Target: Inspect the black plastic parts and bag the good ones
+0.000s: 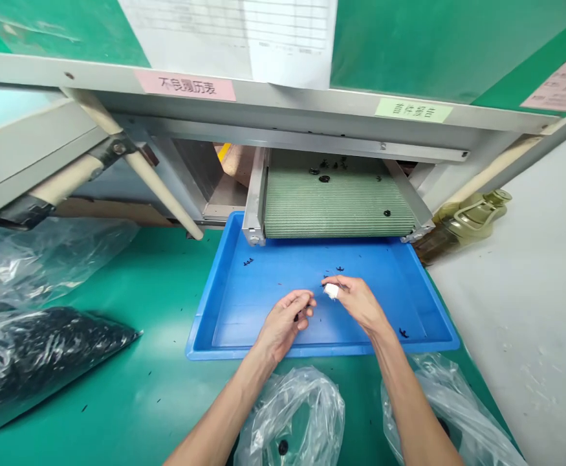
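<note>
Left hand (280, 325) is pinching a small black part (297, 317) above the blue tray (321, 351). Right hand (355, 303) is hovering narrow just beside it, white tape (332, 291) on its fingertip.

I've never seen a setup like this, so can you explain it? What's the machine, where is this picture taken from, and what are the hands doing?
This picture comes from a camera worn on a person's head, looking down at their own hands. Ahead is a machine with a green mesh conveyor belt, whose end sits just above a blue plastic tray. Small black parts lie on the belt and in the tray. The left hand seems to pinch one small dark piece, though it's hard to see clearly. The right hand, with a white wrap on one finger, is also over the tray. To the left, a clear plastic bag full of black parts lies on a green bench mat.
</note>
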A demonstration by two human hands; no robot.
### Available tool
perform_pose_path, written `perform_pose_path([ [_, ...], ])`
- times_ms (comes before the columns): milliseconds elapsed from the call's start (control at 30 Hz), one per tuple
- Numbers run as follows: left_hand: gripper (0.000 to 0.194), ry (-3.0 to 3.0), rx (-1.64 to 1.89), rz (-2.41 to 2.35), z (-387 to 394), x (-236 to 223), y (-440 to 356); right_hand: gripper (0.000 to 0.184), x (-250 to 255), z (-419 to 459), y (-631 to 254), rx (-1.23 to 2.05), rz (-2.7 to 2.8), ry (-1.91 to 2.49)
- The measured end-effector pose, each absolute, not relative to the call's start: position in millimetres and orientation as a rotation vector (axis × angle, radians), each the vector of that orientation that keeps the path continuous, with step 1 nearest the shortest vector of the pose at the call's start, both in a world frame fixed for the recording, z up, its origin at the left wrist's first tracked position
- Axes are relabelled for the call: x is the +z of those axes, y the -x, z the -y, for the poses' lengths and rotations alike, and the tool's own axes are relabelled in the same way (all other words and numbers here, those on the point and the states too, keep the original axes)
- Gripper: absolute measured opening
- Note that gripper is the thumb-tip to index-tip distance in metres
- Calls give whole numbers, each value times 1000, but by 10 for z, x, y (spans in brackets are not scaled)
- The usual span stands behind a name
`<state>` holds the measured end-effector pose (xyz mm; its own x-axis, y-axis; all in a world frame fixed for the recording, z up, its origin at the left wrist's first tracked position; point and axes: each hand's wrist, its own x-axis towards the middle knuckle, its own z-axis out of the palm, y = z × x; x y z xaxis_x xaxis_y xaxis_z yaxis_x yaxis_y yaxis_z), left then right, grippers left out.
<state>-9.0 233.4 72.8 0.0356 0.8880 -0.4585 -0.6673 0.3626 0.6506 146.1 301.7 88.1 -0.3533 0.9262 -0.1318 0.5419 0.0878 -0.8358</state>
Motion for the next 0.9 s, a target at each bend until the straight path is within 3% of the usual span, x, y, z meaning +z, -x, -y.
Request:
perform_pose_path([
  [167,33,-394,1275,-836,-2242,822,-16,26,1116,-2676,-1423,1498,1706,1256],
  [367,35,-568,1296,-921,-2115,911,-24,19,1198,-2542,-1369,1444,1564,1284],
  [533,32,-558,1394,-930,-2097,966,-11,28,1276,-2505,-1458,1526,1580,1202],
  [700,28,-488,1419,-863,-2078,1006,-3,33,1314,-2439,-1574,1430,1652,1160],
  [900,26,-487,1428,-831,-2028,989,-4,41,1366,-2315,-1555,1072,2032,1352],
])
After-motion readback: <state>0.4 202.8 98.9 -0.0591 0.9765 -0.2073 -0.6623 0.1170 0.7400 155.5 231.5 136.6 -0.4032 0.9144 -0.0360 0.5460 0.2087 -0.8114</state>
